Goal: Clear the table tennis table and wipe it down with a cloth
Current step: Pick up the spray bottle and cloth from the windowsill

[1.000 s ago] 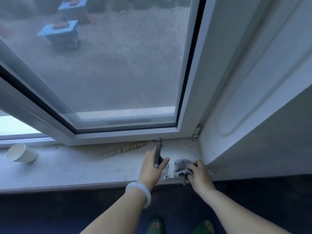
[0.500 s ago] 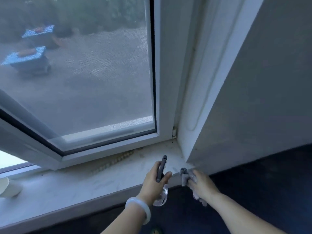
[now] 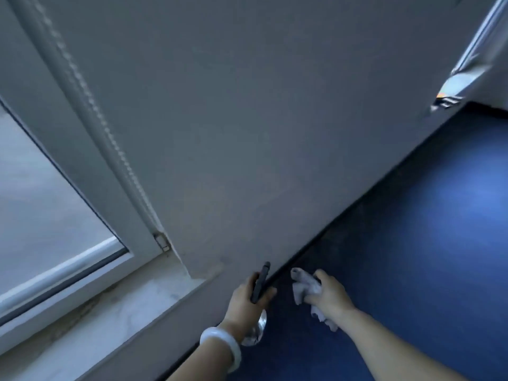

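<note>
Flanking a grey wall [image 3: 247, 119], window sill [image 3: 123, 312] and blue floor [image 3: 426, 243].

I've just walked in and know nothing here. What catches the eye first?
Low in the middle, two bare hands: the left hand holds a clear spray bottle with a dark head, the right hand grips a crumpled grey cloth. Behind them rises a broad grey wall, with deep blue floor at right.

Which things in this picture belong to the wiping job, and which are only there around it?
For the job:
- cloth, held by the right hand
- spray bottle, held by the left hand

Only around:
- window sill
- window
- wall
- blue floor
- bracelet
</note>
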Demonstrator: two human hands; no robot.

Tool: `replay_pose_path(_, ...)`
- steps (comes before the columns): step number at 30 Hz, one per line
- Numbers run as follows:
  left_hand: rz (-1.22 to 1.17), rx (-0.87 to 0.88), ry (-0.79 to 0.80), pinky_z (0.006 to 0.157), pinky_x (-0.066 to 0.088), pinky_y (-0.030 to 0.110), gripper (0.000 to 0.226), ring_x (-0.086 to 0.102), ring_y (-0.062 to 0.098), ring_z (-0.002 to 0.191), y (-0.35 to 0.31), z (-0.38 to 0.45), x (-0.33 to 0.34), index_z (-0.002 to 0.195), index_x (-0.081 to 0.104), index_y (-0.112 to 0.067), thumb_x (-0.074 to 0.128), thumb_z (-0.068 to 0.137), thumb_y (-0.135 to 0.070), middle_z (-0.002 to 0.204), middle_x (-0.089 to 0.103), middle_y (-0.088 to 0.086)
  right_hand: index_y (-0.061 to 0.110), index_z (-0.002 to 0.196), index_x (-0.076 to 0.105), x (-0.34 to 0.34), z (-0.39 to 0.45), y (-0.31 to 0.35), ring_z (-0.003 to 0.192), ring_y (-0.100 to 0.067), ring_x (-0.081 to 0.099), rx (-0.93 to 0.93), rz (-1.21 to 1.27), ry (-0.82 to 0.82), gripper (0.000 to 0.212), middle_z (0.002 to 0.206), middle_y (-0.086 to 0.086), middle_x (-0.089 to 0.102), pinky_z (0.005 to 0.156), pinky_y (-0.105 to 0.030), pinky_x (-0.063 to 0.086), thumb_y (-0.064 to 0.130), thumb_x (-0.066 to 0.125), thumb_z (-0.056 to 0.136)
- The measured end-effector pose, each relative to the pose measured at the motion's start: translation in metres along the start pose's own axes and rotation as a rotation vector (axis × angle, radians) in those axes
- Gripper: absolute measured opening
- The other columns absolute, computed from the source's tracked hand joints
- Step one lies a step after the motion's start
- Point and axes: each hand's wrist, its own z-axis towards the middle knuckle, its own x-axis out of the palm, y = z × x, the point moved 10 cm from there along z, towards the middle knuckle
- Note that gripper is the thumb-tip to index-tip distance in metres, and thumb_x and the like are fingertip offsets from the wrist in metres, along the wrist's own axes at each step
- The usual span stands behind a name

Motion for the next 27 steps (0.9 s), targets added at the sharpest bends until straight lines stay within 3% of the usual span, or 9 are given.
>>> replay_pose_path(3, 0.039, 0.088, 0.102, 0.077, 0.045, 0.022, 0.039, 0.062, 0.013, 0.088, -0.057, 0.015, 0.072, 0.128, 0.051, -0.027, 0.064, 0.092, -0.037, 0.097, 0.066, -0.003, 0.013, 0.084, 0.055, -0.066, -0.015, -0.062, 0.064, -0.013, 0.06, 0.082, 0.136, -0.099, 0.008, 0.079, -0.006, 0.064, 0.055, -0.023, 0.045, 0.012, 0.061, 0.09)
replay_pose_path(5, 0.043, 0.133, 0.154, 0.079, 0.043, 0.017, 0.042, 0.062, 0.008, 0.092, -0.09, 0.022, 0.118, 0.13, 0.05, -0.031, 0.064, 0.091, -0.038, 0.102, 0.066, -0.008, 0.012, 0.087, 0.062, -0.107, -0.027, -0.105, 0.07, -0.015, 0.063, 0.147, 0.243, -0.181, 0.007, 0.081, -0.006, 0.068, 0.059, -0.022, 0.046, 0.018, 0.061, 0.092)
replay_pose_path(9, 0.02, 0.193, 0.257, 0.066, 0.04, 0.006, 0.023, 0.06, -0.006, 0.074, -0.145, 0.029, 0.208, 0.106, 0.056, -0.037, 0.068, 0.088, -0.039, 0.08, 0.065, -0.014, 0.013, 0.079, 0.067, -0.186, -0.057, -0.18, 0.061, -0.013, 0.059, 0.25, 0.427, -0.403, 0.012, 0.068, -0.001, 0.063, 0.051, -0.021, 0.042, 0.021, 0.064, 0.087)
replay_pose_path(12, 0.018, 0.247, 0.343, 0.068, 0.042, 0.004, 0.019, 0.06, -0.008, 0.077, -0.182, 0.029, 0.27, 0.094, 0.054, -0.042, 0.07, 0.087, -0.035, 0.08, 0.064, -0.017, 0.013, 0.082, 0.07, -0.235, -0.081, -0.235, 0.055, -0.012, 0.057, 0.355, 0.401, -0.522, 0.02, 0.068, -0.001, 0.063, 0.044, -0.021, 0.039, 0.032, 0.066, 0.084)
replay_pose_path(15, 0.037, 0.288, 0.462, 0.07, 0.046, 0.012, 0.02, 0.064, 0.009, 0.08, -0.216, 0.032, 0.33, 0.1, 0.056, -0.038, 0.07, 0.087, -0.033, 0.089, 0.068, -0.001, 0.011, 0.086, 0.068, -0.263, -0.095, -0.291, 0.057, -0.013, 0.058, 0.429, 0.579, -0.586, 0.02, 0.071, -0.001, 0.06, 0.047, -0.017, 0.042, 0.03, 0.068, 0.084)
replay_pose_path(18, 0.032, 0.316, 0.571, 0.065, 0.046, 0.011, 0.019, 0.063, -0.001, 0.072, -0.243, 0.045, 0.39, 0.103, 0.06, -0.025, 0.071, 0.087, -0.028, 0.087, 0.066, -0.004, 0.011, 0.075, 0.061, -0.295, -0.102, -0.339, 0.073, -0.022, 0.058, 0.471, 0.604, -0.658, 0.018, 0.073, -0.003, 0.059, 0.061, -0.028, 0.041, 0.023, 0.07, 0.086)
replay_pose_path(21, 0.068, 0.349, 0.672, 0.066, 0.048, 0.025, 0.019, 0.059, 0.008, 0.065, -0.269, 0.063, 0.453, 0.092, 0.059, -0.011, 0.072, 0.087, -0.025, 0.076, 0.061, 0.0, 0.018, 0.065, 0.051, -0.322, -0.109, -0.388, 0.06, -0.016, 0.05, 0.576, 0.609, -0.706, 0.024, 0.064, 0.001, 0.053, 0.051, -0.026, 0.035, 0.021, 0.062, 0.086)
replay_pose_path(24, 0.07, 0.356, 0.773, 0.068, 0.051, 0.033, 0.022, 0.059, 0.012, 0.065, -0.3, 0.082, 0.513, 0.097, 0.06, -0.009, 0.071, 0.088, -0.025, 0.075, 0.061, 0.003, 0.018, 0.062, 0.043, -0.352, -0.113, -0.436, 0.058, -0.015, 0.044, 0.656, 0.69, -0.762, 0.031, 0.061, 0.0, 0.048, 0.052, -0.025, 0.033, 0.02, 0.052, 0.092)
replay_pose_path(27, 0.101, 0.379, 0.885, 0.068, 0.052, 0.031, 0.023, 0.062, 0.014, 0.067, -0.333, 0.094, 0.572, 0.102, 0.058, -0.01, 0.069, 0.089, -0.027, 0.079, 0.063, 0.008, 0.013, 0.075, 0.056, -0.379, -0.126, -0.476, 0.068, -0.02, 0.053, 0.696, 0.836, -0.843, 0.023, 0.074, -0.006, 0.057, 0.06, -0.029, 0.041, 0.017, 0.05, 0.097)
